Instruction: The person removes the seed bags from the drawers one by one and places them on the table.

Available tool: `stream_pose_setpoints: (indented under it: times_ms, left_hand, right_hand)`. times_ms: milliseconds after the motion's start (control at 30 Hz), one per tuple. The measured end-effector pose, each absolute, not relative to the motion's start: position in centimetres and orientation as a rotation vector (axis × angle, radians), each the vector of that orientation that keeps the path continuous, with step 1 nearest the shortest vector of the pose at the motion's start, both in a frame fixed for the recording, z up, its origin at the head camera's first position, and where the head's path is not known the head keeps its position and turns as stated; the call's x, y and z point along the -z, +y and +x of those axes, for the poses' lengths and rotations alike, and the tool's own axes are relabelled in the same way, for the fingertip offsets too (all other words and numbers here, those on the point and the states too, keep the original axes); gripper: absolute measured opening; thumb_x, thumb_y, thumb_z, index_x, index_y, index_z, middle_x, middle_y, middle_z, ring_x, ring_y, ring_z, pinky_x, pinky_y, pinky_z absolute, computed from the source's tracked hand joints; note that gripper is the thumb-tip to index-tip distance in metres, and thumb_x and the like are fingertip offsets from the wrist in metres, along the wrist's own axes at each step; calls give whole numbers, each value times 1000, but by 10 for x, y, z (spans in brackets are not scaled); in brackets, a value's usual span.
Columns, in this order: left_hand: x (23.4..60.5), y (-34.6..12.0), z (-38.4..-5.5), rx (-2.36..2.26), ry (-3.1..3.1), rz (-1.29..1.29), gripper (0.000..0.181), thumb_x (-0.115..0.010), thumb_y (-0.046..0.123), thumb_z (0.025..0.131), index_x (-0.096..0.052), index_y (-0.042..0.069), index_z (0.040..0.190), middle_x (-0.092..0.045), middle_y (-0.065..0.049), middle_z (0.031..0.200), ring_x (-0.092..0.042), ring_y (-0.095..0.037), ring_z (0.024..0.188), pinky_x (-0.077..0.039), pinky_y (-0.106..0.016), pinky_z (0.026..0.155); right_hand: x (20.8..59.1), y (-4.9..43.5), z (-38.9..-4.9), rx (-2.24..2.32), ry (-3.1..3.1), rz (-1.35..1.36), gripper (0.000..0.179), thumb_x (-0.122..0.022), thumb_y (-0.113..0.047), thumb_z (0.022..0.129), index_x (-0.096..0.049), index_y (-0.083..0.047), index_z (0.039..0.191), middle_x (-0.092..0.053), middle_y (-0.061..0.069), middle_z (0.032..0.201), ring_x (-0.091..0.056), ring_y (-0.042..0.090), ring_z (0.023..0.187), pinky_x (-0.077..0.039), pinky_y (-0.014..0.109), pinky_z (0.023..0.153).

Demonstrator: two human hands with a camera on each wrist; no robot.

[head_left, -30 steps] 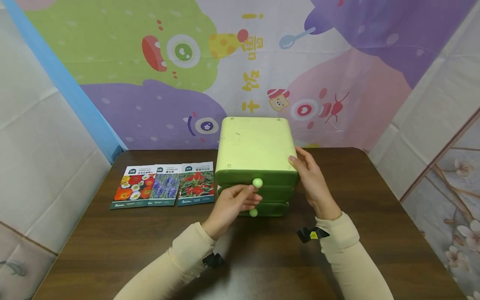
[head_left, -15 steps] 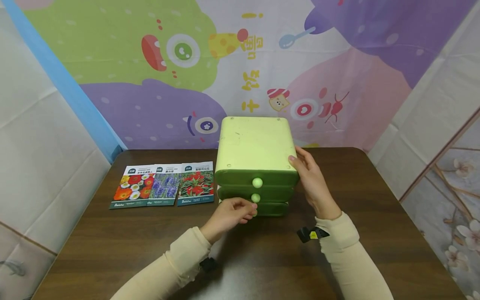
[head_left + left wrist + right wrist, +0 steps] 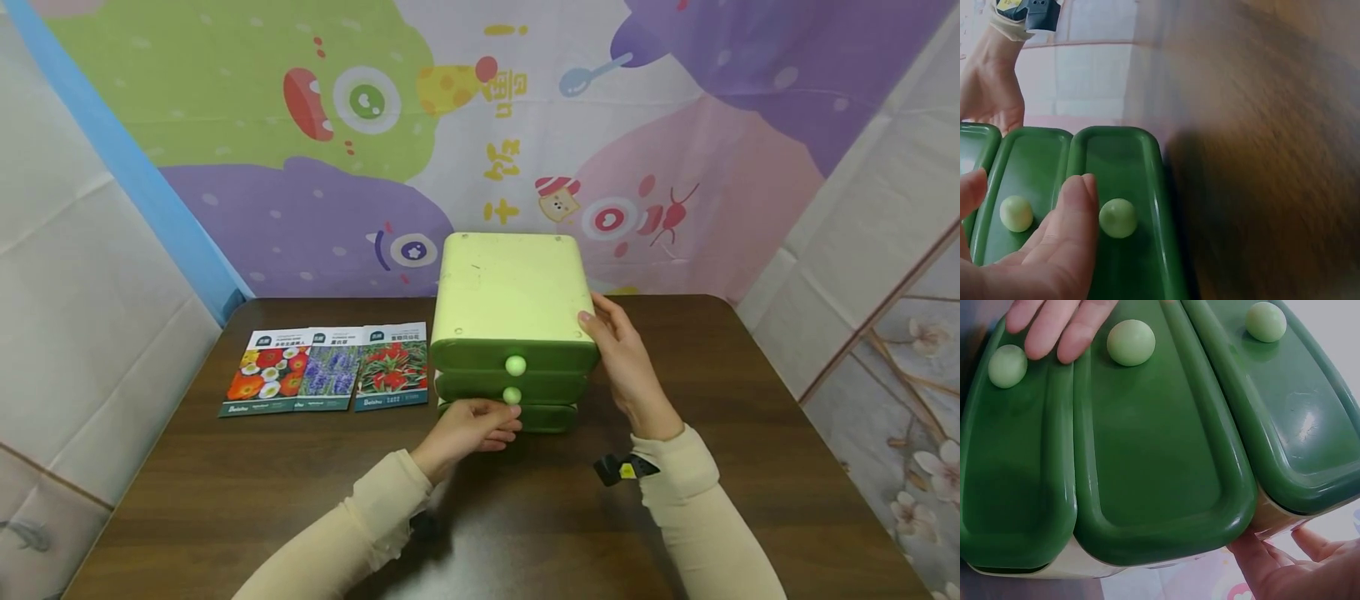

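A small chest of drawers (image 3: 513, 287) has a pale yellow-green body and three dark green fronts with round knobs. My left hand (image 3: 467, 433) is at the lower fronts, fingers extended. In the left wrist view, its fingertips (image 3: 1075, 194) lie between the middle knob (image 3: 1016, 214) and the bottom knob (image 3: 1118, 218), with the thumb (image 3: 971, 190) across the middle knob and gaps showing. The head view hides the bottom knob behind this hand. My right hand (image 3: 630, 367) rests against the chest's right side, thumb on the top edge; its fingers (image 3: 1260, 562) touch the side.
Several items surround the chest: three flower seed packets (image 3: 326, 371) lie overlapping or side by side to its left on the dark wooden table (image 3: 525, 533). A cartoon-printed cloth (image 3: 300, 225) hangs behind the table's far edge.
My left hand has come down from beside the top knob to the lower fronts, uncovering the middle knob and covering the bottom one. My right hand and the chest have stayed put.
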State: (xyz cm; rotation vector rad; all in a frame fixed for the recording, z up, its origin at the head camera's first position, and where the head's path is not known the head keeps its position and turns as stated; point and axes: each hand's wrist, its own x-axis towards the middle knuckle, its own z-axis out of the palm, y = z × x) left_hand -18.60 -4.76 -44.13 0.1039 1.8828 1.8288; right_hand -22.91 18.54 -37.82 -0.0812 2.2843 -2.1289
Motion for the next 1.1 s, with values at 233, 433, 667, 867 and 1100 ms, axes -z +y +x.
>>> stream_pose_setpoints:
  times_ms: [233, 433, 667, 867, 1100]
  left_hand:
    - [445, -42, -190, -1929, 1813, 41, 52, -61, 37, 97, -63, -7, 123, -68, -27, 115, -72, -25, 99, -57, -41, 91]
    - [447, -39, -193, -2016, 1720, -53, 49, -58, 38, 98, -64, -4, 123, -70, -24, 114, -73, -18, 93, -58, -34, 87]
    - [447, -38, -194, -2066, 1644, -88, 47, -59, 33, 98, -62, -5, 125, -69, -24, 114, -72, -10, 84, -58, -23, 77]
    - [445, -37, -194, -2068, 1643, -90, 46, -60, 31, 97, -62, -6, 124, -72, -20, 110, -72, -9, 83, -58, -21, 75]
    - [444, -36, -193, -2067, 1654, -100, 43, -60, 29, 98, -63, -6, 122, -74, -18, 107, -72, -8, 82, -58, -21, 74]
  right_hand:
    - [379, 186, -230, 2144, 2281, -82, 62, -52, -42, 100, -28, -20, 154, -36, 7, 155, -40, 19, 134, -38, 28, 102]
    - [380, 186, -231, 2144, 2281, -85, 63, -52, -42, 100, -28, -21, 154, -37, 6, 155, -41, 20, 134, -38, 31, 104]
    - [380, 185, -231, 2149, 2282, -83, 62, -53, -41, 100, -29, -21, 154, -37, 7, 155, -40, 20, 136, -35, 35, 108]
    - [380, 185, -231, 2144, 2290, -78, 62, -52, -41, 100, -29, -20, 154, -37, 8, 155, -40, 20, 135, -38, 29, 104]
    - [380, 185, -230, 2144, 2288, -59, 62, -53, -42, 100, -29, -22, 154, -38, 6, 154, -43, 18, 131, -39, 29, 102]
